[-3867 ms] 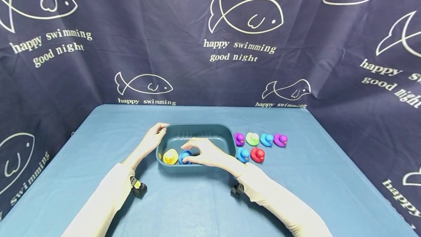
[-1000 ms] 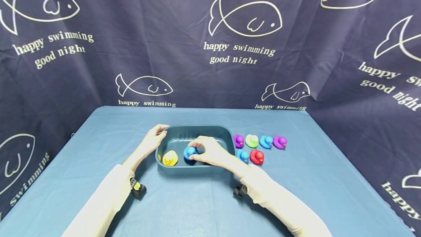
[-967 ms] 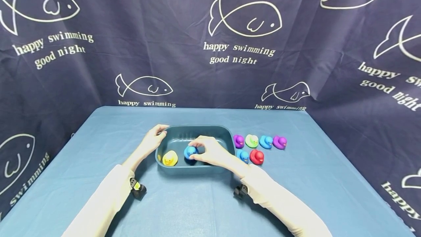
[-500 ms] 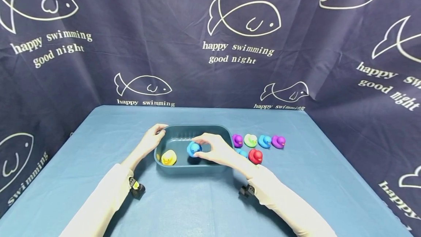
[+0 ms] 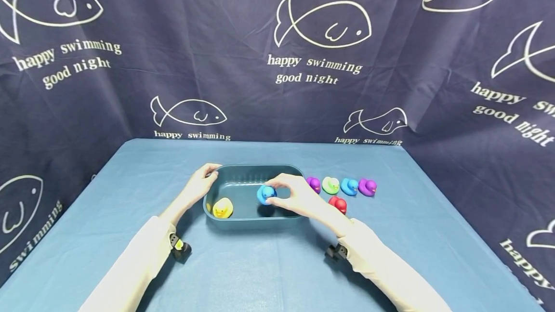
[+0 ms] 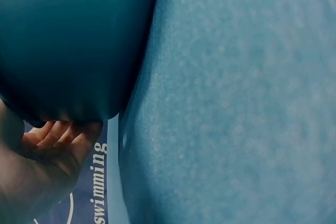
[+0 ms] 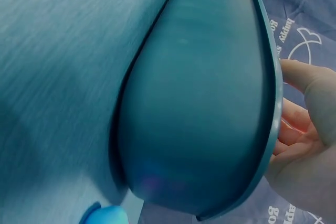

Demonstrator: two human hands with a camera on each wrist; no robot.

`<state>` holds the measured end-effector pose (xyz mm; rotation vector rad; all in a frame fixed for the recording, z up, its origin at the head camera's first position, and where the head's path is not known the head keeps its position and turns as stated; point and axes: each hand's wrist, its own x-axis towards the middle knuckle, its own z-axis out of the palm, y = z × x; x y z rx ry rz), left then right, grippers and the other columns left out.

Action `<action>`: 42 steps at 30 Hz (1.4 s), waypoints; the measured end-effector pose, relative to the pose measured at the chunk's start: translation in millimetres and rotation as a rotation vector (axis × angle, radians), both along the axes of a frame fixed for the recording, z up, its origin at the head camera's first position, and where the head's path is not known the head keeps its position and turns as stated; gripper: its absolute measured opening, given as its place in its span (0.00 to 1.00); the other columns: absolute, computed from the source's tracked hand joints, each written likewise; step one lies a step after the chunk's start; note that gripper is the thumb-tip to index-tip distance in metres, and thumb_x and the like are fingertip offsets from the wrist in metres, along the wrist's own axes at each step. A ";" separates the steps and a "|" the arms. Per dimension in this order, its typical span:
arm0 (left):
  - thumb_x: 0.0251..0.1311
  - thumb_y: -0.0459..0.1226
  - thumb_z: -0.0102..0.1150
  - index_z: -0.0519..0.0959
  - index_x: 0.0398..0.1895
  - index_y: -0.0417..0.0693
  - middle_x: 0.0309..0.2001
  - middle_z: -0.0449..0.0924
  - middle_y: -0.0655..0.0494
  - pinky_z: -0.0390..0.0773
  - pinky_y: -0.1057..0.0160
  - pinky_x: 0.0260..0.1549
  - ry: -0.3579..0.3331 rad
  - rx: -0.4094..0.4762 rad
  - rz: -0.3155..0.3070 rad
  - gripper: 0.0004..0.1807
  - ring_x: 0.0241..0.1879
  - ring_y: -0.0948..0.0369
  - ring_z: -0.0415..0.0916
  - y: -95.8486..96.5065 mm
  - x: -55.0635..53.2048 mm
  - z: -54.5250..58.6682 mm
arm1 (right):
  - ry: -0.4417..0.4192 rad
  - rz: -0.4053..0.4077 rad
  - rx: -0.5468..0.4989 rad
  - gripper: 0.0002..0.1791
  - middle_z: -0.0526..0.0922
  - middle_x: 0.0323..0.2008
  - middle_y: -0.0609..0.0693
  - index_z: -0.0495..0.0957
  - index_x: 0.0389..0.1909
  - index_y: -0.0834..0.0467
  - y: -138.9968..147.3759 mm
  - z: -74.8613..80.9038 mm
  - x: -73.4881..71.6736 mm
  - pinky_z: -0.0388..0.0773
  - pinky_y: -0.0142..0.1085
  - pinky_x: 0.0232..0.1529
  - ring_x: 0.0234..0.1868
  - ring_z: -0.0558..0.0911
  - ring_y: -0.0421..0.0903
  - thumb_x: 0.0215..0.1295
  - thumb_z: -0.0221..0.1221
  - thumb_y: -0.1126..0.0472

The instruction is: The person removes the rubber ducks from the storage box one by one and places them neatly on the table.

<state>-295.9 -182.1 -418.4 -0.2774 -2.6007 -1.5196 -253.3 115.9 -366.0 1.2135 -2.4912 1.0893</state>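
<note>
A blue rubber duck is pinched between thumb and fingers of my right hand, raised over the floor of a teal plastic tub. A yellow rubber duck sits in the tub's front left corner. My left hand grips the tub's back left corner; in the left wrist view its fingers curl around the far side. The right wrist view has the tub's outer wall in front of my right hand, hiding the held duck.
Right of the tub, a purple duck, a green duck, a blue duck and another purple duck form a row. A red duck sits nearer. Another blue duck shows in the right wrist view.
My right hand has lifted the blue duck from beside the yellow one and carried it rightward. Its arm now covers the blue duck beside the red one. The left hand keeps its place.
</note>
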 end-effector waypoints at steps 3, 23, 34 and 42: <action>0.66 0.31 0.44 0.71 0.57 0.36 0.56 0.73 0.37 0.68 0.49 0.56 -0.002 0.004 0.001 0.17 0.56 0.46 0.70 0.4 0.1 1.2 | 0.014 -0.005 0.017 0.20 0.84 0.38 0.45 0.81 0.46 0.56 4.1 1.1 0.0 0.77 0.35 0.47 0.42 0.81 0.40 0.50 0.70 0.57; 0.66 0.31 0.44 0.71 0.56 0.35 0.56 0.73 0.37 0.68 0.49 0.56 0.015 0.002 -0.012 0.17 0.56 0.46 0.70 1.8 2.8 1.9 | -0.044 -0.090 0.061 0.22 0.83 0.41 0.43 0.80 0.49 0.54 35.0 7.5 7.6 0.76 0.41 0.50 0.45 0.81 0.39 0.52 0.68 0.55; 0.67 0.31 0.44 0.71 0.56 0.36 0.56 0.73 0.37 0.68 0.48 0.56 0.014 -0.014 -0.010 0.17 0.56 0.46 0.70 0.5 1.9 1.3 | 0.004 -0.145 0.071 0.22 0.84 0.42 0.44 0.79 0.50 0.55 49.0 7.4 10.1 0.76 0.40 0.49 0.46 0.81 0.40 0.53 0.67 0.53; 0.67 0.31 0.44 0.71 0.56 0.36 0.56 0.74 0.38 0.68 0.49 0.56 0.012 -0.012 -0.010 0.17 0.56 0.46 0.70 -0.4 1.3 0.8 | 0.093 -0.130 0.021 0.22 0.84 0.40 0.47 0.81 0.48 0.59 56.4 11.5 11.2 0.78 0.43 0.44 0.40 0.82 0.43 0.50 0.69 0.57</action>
